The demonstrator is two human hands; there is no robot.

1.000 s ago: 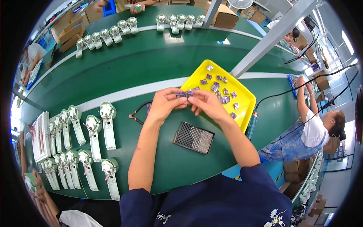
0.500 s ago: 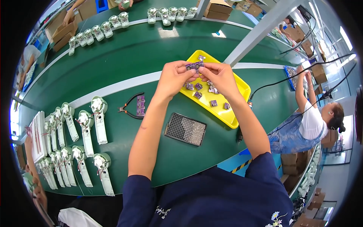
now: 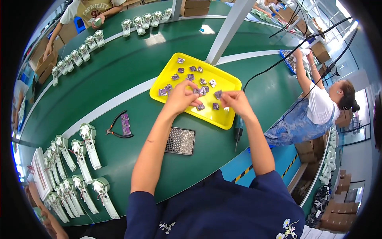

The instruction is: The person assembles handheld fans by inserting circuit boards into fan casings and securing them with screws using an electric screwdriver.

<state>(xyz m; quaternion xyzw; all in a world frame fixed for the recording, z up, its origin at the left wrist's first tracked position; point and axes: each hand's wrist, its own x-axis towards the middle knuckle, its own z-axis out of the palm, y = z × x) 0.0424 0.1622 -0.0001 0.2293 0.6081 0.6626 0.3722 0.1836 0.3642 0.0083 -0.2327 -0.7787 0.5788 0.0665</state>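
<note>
Over the yellow tray (image 3: pixel 157 92) my two hands are apart. My right hand (image 3: pixel 238 102) pinches a small purple circuit board (image 3: pixel 218 94) between thumb and fingertips. My left hand (image 3: pixel 181 97) is closed, its fingertips around another small purple board (image 3: pixel 196 91), partly hidden by the fingers. Several more small purple boards with metal parts lie loose in the tray, below and beyond my hands. Close to my left forearm, a black perforated tray (image 3: pixel 180 141) holds many tiny silvery pieces on the green table.
Orange-handled cutters (image 3: pixel 115 126) lie beside a strip of purple boards (image 3: pixel 125 124). An electric screwdriver (image 3: pixel 238 128) with a black cable lies right of the yellow tray. Green-white device housings (image 3: pixel 90 147) stand in rows at left. A grey post (image 3: pixel 229 34) rises behind; a co-worker (image 3: pixel 318 103) is at right.
My hands, together on a joined piece of purple boards before, have drawn apart with a board in each. The view has shifted, so the tray appears farther left.
</note>
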